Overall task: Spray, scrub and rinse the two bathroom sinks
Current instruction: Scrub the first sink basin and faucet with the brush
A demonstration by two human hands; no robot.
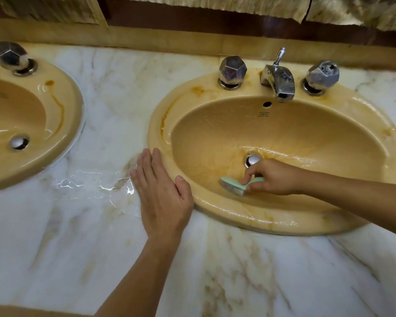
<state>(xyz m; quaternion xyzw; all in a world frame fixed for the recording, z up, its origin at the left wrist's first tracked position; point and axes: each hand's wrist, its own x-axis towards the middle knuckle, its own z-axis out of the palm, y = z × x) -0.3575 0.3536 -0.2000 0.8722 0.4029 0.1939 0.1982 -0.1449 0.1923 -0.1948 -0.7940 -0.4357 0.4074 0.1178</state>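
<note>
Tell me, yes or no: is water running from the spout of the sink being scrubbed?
No: the chrome spout shows no stream beneath it while the right hand holds the green scrub brush in the basin.

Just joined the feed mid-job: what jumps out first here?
The right hand grips a mint-green scrub brush low in the right sink, just in front of its drain. The left hand lies flat on the wet marble counter at that sink's rim. Orange stains streak both rims.
</note>
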